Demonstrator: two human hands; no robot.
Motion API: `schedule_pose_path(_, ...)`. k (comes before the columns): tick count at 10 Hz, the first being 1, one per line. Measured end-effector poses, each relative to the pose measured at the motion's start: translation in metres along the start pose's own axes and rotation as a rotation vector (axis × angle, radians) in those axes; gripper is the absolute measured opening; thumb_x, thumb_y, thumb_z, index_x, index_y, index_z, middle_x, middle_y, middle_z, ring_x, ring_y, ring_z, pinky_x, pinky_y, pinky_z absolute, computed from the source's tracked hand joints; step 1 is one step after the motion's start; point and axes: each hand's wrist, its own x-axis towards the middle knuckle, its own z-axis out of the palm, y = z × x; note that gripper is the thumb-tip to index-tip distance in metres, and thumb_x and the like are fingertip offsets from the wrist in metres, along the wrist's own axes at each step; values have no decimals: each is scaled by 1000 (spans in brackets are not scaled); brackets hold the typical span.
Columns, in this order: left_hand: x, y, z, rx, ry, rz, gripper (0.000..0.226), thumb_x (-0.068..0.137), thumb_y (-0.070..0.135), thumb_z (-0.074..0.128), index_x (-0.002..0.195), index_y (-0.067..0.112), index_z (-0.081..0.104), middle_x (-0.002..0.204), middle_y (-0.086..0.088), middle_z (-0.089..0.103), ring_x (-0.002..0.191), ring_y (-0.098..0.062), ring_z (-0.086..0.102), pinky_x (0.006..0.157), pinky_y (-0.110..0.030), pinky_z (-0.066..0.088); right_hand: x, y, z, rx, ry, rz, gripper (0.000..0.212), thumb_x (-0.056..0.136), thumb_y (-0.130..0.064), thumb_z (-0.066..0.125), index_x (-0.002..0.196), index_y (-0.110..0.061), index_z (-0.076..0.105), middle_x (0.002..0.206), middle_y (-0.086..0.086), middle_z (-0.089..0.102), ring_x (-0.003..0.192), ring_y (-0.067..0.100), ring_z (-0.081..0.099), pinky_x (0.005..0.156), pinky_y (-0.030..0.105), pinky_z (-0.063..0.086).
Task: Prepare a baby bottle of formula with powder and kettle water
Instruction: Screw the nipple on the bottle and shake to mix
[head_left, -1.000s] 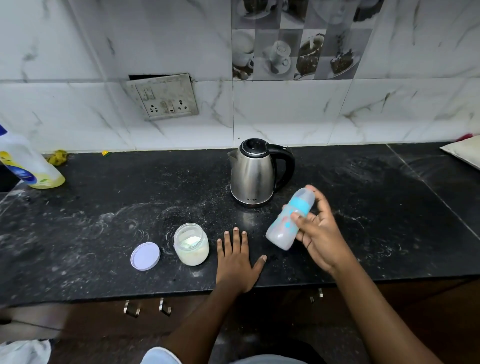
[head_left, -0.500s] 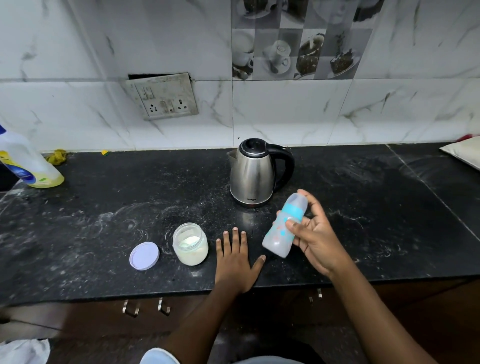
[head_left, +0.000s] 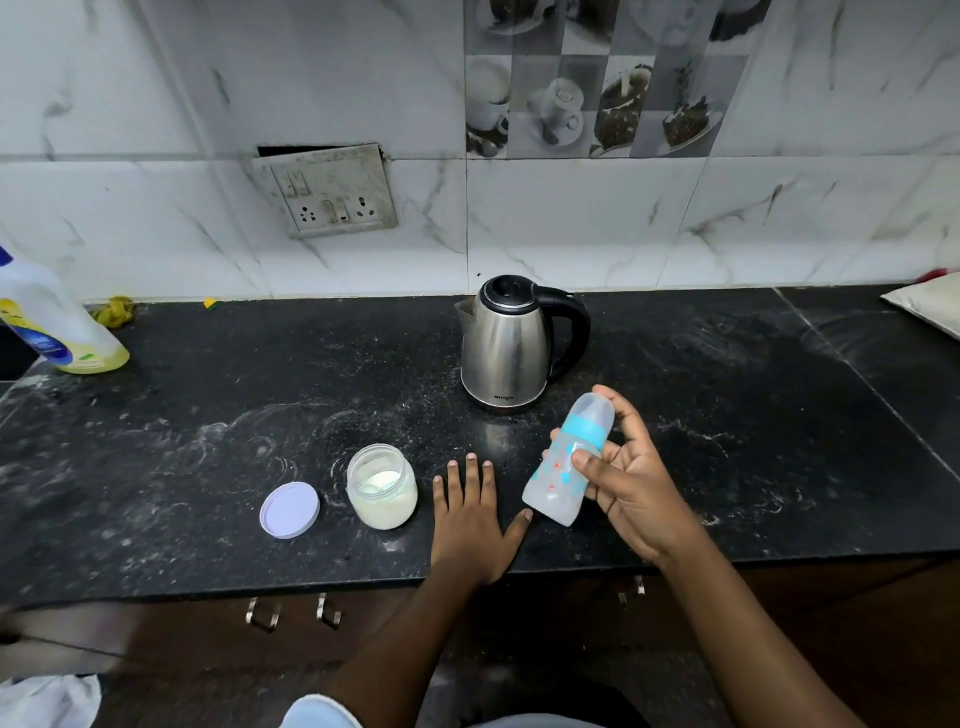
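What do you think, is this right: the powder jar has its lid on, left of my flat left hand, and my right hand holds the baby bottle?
Not quite. The head view shows the powder jar open, its lid lying on the counter to its left. Otherwise right: the jar is left of the flat left hand, and the right hand holds the baby bottle.

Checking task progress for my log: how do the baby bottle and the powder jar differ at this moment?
The powder jar stands upright on the counter; the baby bottle is held tilted in the right hand. The jar is open, its lid lying beside it; the bottle is capped. The jar is short and wide, the bottle tall and slim. Both are translucent.
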Motion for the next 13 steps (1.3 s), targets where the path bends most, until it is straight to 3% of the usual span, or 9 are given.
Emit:
schedule_pose_path(2,-1,0,0,-23,8,-1,97,101,79,16,170,14,-4,179,-12,-12,164,-35,-19,131,-56,-13,13,-16,-11,158,210,-123,72,87,-3,70,147,-35,48,144,26,57,139,45,52,105,56,53)
schedule_pose_path(3,-2,-1,0,-15,8,4,97,101,79,15,170,14,-4,178,-12,-13,164,-35,-19,131,-56,-13,10,-21,-11,131,212,-114,75,86,-3,71,149,-35,46,142,29,56,134,39,59,103,54,55)
schedule_pose_path(4,-1,-1,0,-12,5,4,97,101,79,17,170,14,-4,179,-12,-12,164,-35,-19,131,-57,-13,3,-8,-5,16,73,-34,80,82,-4,74,151,-34,44,135,31,61,126,41,61,100,55,56)
schedule_pose_path(5,-1,0,0,-18,7,5,97,101,78,18,170,14,-3,179,-12,-12,164,-35,-18,131,-57,-13,0,0,-4,-7,34,-16,79,84,-1,72,151,-35,44,130,22,68,133,45,58,101,57,55)
schedule_pose_path(7,-2,0,-2,-26,10,0,97,101,79,17,170,14,-4,179,-11,-12,164,-34,-19,131,-56,-14,12,-20,-10,137,210,-123,75,86,-3,71,149,-35,46,147,33,51,138,48,51,106,57,52)
schedule_pose_path(8,-2,0,-1,-21,7,-1,97,101,79,17,170,14,-4,179,-11,-12,164,-35,-19,131,-56,-14,9,-14,-5,64,129,-78,78,85,-1,71,150,-35,44,143,29,57,131,39,60,103,54,55)
schedule_pose_path(9,-1,0,-1,-12,-3,0,97,101,78,16,170,14,-5,178,-12,-13,163,-35,-20,131,-56,-13,5,-2,-1,-14,23,-20,80,83,-1,73,149,-36,46,134,25,64,132,42,59,103,57,54)
schedule_pose_path(11,-2,0,-3,-28,-1,-2,97,101,79,17,170,14,-5,178,-11,-14,163,-35,-20,131,-56,-14,16,-19,-6,155,192,-129,74,88,-3,71,150,-35,46,148,30,51,134,38,58,104,54,54)
schedule_pose_path(13,-2,0,-2,-8,-3,6,96,101,78,16,170,14,-6,178,-12,-14,163,-35,-20,131,-56,-13,3,-6,-1,-2,11,12,80,84,0,74,150,-34,44,140,35,56,133,44,58,103,58,53)
